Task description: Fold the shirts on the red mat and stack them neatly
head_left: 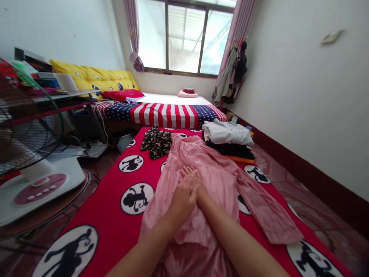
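A pink long-sleeved garment (213, 165), satiny and slightly wrinkled, lies spread on the red blanket, one sleeve stretched out to the right and its lower part folded up. My right hand (200, 186) rests flat on the middle of it, fingers extended forward and left. Over that hand lies my left hand (184, 194), partly covering it, with its fingers reaching forward. Neither hand grips the cloth. Touching the garment's far left corner is a crumpled black floral cloth (157, 142). Folded clothes (227, 132), pale grey on top of black and orange, are stacked at the far right.
The red blanket (109, 207) has round monkey prints. A fan (37, 184) stands on a round stool at left, beside a cluttered desk (66, 94). Beyond is a bed with a striped cover (167, 114); clothes hang (233, 73) near the window.
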The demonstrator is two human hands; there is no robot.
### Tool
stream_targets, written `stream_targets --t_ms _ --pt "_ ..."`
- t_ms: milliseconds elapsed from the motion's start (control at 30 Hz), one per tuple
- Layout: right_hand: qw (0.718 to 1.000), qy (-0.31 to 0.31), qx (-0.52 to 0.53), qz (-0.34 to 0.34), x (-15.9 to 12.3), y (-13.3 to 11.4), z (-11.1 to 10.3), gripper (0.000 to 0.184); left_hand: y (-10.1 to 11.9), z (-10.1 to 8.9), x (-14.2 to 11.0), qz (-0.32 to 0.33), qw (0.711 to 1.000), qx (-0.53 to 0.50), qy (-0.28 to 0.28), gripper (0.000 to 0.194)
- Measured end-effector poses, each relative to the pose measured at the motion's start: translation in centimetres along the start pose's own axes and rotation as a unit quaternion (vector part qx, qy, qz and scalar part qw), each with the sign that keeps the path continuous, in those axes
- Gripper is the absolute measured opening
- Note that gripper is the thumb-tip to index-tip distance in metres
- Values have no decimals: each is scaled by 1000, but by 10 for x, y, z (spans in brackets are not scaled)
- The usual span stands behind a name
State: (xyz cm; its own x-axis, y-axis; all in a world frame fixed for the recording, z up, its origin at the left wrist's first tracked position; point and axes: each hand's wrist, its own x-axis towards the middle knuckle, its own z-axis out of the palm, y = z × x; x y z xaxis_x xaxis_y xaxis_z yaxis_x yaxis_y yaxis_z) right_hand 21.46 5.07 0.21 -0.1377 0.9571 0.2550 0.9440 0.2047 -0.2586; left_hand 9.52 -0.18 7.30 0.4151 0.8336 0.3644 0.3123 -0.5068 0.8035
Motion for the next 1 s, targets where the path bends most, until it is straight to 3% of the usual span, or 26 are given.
stream_targets --t_ms 67,133,267,367,467,533,633,700,767,800,900,967,1000 --pt "1000 12 15 -12 -2 3 -1 49 -31 24 3 -31 998 13 47 50" --pt "997 38 65 -2 -3 6 -1 47 -61 39 -1 -46 997 34 46 54" --pt "963 141 219 74 1 10 2 42 -91 44 -12 -4 993 119 4 54" --pt "923 182 326 96 -1 16 1 36 -91 42 -14 59 973 221 -27 50" --pt "920 164 347 85 -19 35 -17 36 -87 43 -14 103 950 293 -26 47" --pt "938 178 279 100 -43 60 -40 38 -86 44 -15 110 941 319 -23 46" --pt "961 216 70 158 -93 111 -81 44 -84 47 -17 102 938 332 -24 46" --pt "935 224 -44 271 -128 145 -100 57 -83 48 -17 90 940 327 -23 47" --pt "906 179 -87 374 -159 171 -110 62 -82 48 -17 78 946 314 -20 46" --pt "900 154 -83 401 -171 180 -112 58 -81 48 -17 74 949 307 -20 46" --pt "918 120 -9 379 -189 193 -122 41 -79 46 -16 64 957 283 -29 46" --pt "914 143 50 377 -185 192 -140 34 -76 45 -16 55 962 264 -39 45" --pt "899 172 81 395 -179 190 -153 32 -75 44 -16 49 965 253 -41 45"
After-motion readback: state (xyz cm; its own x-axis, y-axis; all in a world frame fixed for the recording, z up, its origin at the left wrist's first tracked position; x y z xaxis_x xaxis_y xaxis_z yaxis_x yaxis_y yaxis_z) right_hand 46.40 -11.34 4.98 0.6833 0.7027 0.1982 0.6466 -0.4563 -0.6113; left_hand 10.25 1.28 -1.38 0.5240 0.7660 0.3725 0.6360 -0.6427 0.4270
